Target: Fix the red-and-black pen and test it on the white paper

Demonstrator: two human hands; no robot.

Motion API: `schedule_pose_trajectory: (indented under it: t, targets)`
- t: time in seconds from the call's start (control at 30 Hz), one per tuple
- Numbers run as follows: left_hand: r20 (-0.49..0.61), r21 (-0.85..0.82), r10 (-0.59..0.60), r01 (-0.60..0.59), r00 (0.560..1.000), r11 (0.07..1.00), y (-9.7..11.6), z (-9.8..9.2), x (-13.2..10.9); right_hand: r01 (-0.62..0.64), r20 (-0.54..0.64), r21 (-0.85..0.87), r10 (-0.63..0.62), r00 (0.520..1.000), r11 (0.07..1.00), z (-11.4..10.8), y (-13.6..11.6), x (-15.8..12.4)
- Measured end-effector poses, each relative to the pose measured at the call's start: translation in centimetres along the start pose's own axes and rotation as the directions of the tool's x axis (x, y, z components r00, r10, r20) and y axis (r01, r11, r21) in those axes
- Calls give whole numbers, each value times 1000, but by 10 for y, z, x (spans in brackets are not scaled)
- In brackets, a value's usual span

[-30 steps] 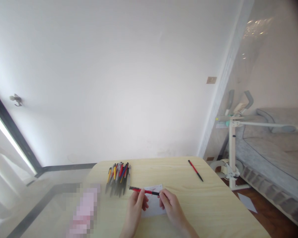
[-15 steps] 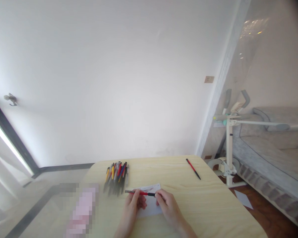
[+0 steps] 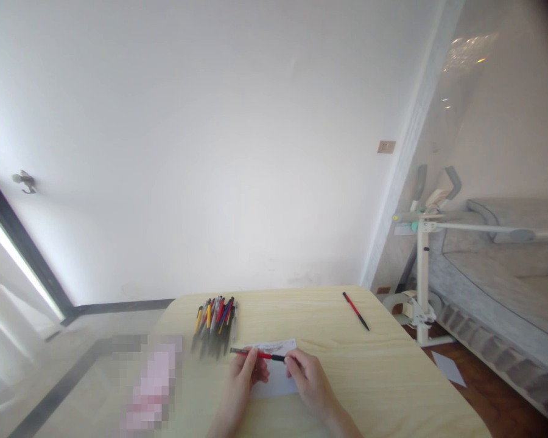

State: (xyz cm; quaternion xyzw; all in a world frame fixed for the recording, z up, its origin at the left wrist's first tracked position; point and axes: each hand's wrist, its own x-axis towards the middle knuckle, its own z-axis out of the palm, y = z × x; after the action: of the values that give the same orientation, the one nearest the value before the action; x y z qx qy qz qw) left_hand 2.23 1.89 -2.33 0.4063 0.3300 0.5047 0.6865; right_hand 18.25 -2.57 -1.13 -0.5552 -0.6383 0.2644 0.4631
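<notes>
A red and black pen [image 3: 265,356] is held level between my two hands, above a white sheet of paper [image 3: 274,386]. My left hand [image 3: 249,371] is closed around the pen's left part, thumb on top. At the pen's black right end, the fingers of my right hand [image 3: 305,372] pinch it. Dark marks show on the upper part of the paper, which my hands partly cover. A pile of pens [image 3: 215,322] in several colours lies to the left of the hands. Another red and black pen [image 3: 356,311] lies alone at the right.
The light wooden table [image 3: 393,377] stands close to a white wall [image 3: 237,152]. Beyond its right edge are an exercise machine [image 3: 422,274] and a grey sofa [image 3: 497,261]. A pink blurred thing [image 3: 155,377] is at the left edge.
The view has shifted very slightly. Both hands keep the same grip on the pen, and the other pens lie as before.
</notes>
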Motion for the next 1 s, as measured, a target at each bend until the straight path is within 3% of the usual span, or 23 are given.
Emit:
schedule_pose_trajectory:
  t: [0.47, 0.7, 1.0]
  targets:
    - [-28, 82, 21, -18, 999, 996, 2, -1, -1, -11, 35, -79, 14, 999, 997, -6, -16, -3]
    - [-15, 72, 7, -6, 1000, 997, 0, -5, 0, -20, 28, 41, 19, 999, 999, -4, -1, -1]
    - [-21, 69, -13, 14, 1000, 998, -4, -7, 3, -46, -8, 53, 47, 999, 998, 1, 6, 0]
